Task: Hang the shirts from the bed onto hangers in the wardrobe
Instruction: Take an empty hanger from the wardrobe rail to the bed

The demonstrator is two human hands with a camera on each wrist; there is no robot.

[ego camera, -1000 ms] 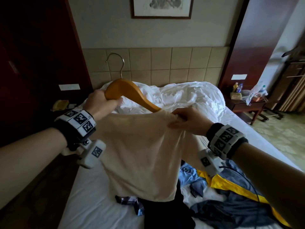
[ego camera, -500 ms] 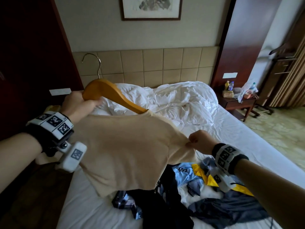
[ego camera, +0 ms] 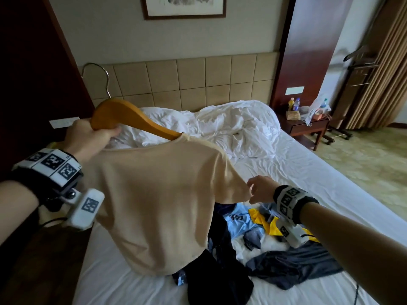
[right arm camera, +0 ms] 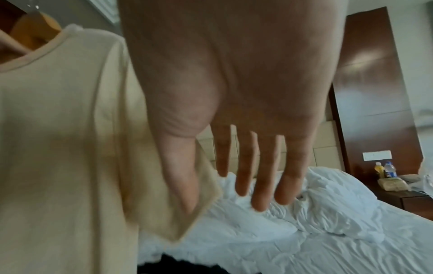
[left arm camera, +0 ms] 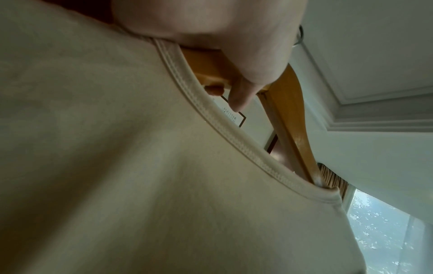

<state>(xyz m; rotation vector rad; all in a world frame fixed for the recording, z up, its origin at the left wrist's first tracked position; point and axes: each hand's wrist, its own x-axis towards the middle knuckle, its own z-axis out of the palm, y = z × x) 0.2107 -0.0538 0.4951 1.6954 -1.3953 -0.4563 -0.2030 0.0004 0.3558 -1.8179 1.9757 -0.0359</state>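
Note:
A beige T-shirt [ego camera: 158, 205] hangs over the bed on a wooden hanger [ego camera: 136, 119] with a metal hook. My left hand [ego camera: 103, 134] grips the hanger's left arm above the collar; in the left wrist view its fingers [left arm camera: 236, 96] curl round the wood [left arm camera: 288, 120] beside the collar seam [left arm camera: 211, 120]. My right hand [ego camera: 251, 192] is at the hem of the shirt's right sleeve. In the right wrist view this hand [right arm camera: 222, 202] has straight, spread fingers, its thumb lies in front of the sleeve [right arm camera: 187, 222], and it holds nothing.
Several more garments lie heaped on the white bed [ego camera: 319, 194]: a black one [ego camera: 220, 282], a light blue one [ego camera: 240, 223], a yellow one and a dark grey one [ego camera: 293, 267]. A rumpled duvet [ego camera: 231, 128] lies by the headboard. A nightstand [ego camera: 308, 128] with bottles stands at the right.
My right hand slid from the shirt's shoulder down to the sleeve hem, then let go and straightened its fingers. The left hand kept its grip on the hanger.

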